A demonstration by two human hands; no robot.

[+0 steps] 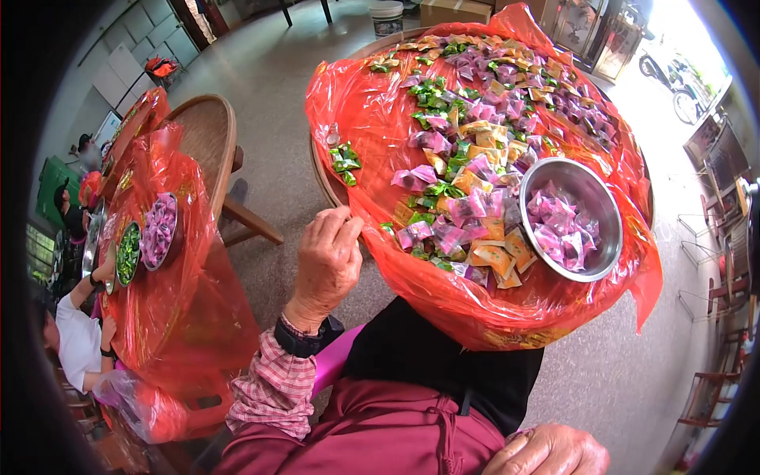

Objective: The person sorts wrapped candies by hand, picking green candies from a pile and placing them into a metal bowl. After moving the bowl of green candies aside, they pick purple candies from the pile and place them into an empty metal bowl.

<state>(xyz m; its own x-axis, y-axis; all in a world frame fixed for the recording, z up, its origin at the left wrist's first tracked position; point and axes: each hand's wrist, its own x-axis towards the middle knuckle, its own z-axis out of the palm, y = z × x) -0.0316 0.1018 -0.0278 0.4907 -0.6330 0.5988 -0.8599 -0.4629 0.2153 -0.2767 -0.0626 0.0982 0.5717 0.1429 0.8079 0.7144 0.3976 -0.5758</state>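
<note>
My left hand, with a dark band at the wrist, is closed, its fingertips pinching the edge of the red plastic sheet on the round table. On that sheet lies a wide spread of small wrapped packets: purple-pink ones, green ones and yellow-orange ones. A metal bowl at the near right of the table holds purple-pink packets. Low in the view, my right hand rests on my lap with nothing visible in it; the bottom edge cuts off part of its fingers.
To the left, a second table bears red plastic, a bowl of green packets and one of purple packets. A person in a white shirt reaches there. A bucket stands behind; chairs line the right.
</note>
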